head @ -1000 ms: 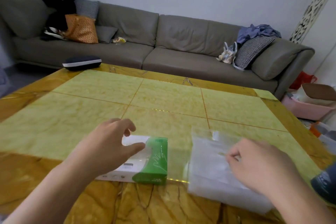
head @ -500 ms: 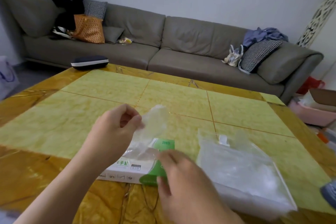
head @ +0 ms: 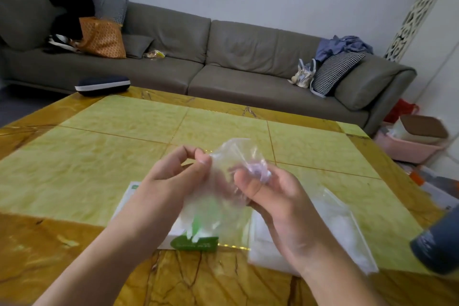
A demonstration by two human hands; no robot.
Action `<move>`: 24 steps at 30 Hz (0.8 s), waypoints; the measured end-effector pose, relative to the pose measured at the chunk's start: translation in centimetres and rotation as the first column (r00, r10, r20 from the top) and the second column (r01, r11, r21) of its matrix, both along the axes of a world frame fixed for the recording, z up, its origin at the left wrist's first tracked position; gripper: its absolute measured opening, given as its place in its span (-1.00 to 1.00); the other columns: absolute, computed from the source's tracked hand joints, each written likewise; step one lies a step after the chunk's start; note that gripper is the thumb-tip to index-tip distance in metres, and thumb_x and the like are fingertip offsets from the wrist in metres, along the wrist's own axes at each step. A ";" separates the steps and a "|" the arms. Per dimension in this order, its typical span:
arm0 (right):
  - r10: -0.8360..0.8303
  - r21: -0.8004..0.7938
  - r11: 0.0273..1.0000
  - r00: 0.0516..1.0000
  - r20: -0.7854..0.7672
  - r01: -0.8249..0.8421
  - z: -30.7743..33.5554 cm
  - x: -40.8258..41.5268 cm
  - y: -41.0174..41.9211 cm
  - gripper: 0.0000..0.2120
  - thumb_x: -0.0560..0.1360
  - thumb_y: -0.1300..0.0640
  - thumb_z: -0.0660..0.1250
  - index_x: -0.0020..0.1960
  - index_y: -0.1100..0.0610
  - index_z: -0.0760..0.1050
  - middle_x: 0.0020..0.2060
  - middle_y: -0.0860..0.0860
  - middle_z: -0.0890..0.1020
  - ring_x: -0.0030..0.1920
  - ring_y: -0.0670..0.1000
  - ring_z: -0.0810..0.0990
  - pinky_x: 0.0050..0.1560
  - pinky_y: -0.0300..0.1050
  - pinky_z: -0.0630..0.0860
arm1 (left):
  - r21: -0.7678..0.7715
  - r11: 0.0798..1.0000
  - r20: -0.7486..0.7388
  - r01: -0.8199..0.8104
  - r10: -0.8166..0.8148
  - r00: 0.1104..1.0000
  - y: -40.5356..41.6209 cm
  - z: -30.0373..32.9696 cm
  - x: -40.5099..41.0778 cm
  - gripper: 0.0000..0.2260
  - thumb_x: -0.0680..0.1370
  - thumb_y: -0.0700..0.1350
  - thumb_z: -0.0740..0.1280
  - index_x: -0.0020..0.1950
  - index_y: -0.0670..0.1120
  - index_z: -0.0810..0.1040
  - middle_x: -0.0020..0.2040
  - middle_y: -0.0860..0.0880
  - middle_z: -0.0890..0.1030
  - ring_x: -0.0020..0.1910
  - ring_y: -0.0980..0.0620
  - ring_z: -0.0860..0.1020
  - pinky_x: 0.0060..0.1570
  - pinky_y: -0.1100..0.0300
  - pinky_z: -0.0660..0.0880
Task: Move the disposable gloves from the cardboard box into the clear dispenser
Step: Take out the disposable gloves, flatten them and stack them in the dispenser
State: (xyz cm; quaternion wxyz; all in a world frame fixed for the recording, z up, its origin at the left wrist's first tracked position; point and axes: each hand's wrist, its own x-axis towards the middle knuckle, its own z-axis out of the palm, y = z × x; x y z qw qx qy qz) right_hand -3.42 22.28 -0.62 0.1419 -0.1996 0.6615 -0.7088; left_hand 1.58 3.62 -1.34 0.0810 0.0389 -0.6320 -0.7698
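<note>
The head view showed, nearest the tabletop's (head: 74,171) near edge, the green-and-white cardboard box (head: 196,241) lying flat, with the clear dispenser (head: 342,228), a limp see-through pouch already holding a whitish mass, just beside it toward the right edge. Above both, the disposable glove (head: 231,156) was held off the table between the two hands: the left hand (head: 171,181) pinched one upper edge of the film between thumb and fingertip, and the right hand (head: 278,196) had its thumb and curled fingers bunched on the crumpled part. The glove looked very light, soft and slippery, with no stiffness of its own, so it would likely cling and fold; pinching a doubled edge seemed the surest hold. Its long axis ran roughly vertical, the lower end trailing toward the box, though which end was the cuff could not be told. Beyond, the far edge met a grey sofa (head: 248,57).
</note>
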 end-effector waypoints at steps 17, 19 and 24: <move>-0.153 -0.037 0.987 0.981 0.118 0.159 -0.3 -1.5 3.2 -0.78 0.50 0.10 0.55 0.05 0.21 0.66 -0.27 0.11 0.60 -0.42 -0.05 0.48 -0.48 -0.24 0.40 | 0.166 0.986 0.181 0.020 -0.050 0.982 1.2 -0.2 -1.0 -0.79 0.46 -0.16 0.48 0.02 -0.25 0.74 -0.09 -0.25 0.58 -0.21 -0.12 0.55 -0.19 0.13 0.55; -0.083 0.043 0.996 0.992 0.093 0.080 -0.4 -1.5 3.2 -0.79 0.50 0.08 0.55 -0.04 0.23 0.67 -0.28 0.16 0.61 -0.40 0.03 0.49 -0.41 -0.13 0.43 | 0.128 0.990 0.137 -0.063 0.045 0.990 1.0 -0.2 -1.1 -0.82 0.44 -0.14 0.51 -0.02 -0.19 0.76 -0.15 -0.18 0.63 -0.25 -0.05 0.58 -0.20 0.13 0.55; -0.160 0.078 0.984 0.987 0.023 0.158 -0.8 -1.8 3.7 -0.90 0.55 0.24 0.49 -0.13 0.21 0.64 -0.42 0.15 0.51 -0.47 0.10 0.42 -0.46 -0.09 0.39 | 0.055 0.984 0.042 -0.169 0.167 0.985 -0.1 -0.1 -1.2 -0.85 0.49 -0.11 0.51 -0.06 -0.19 0.71 -0.26 -0.15 0.55 -0.29 -0.04 0.51 -0.17 0.04 0.48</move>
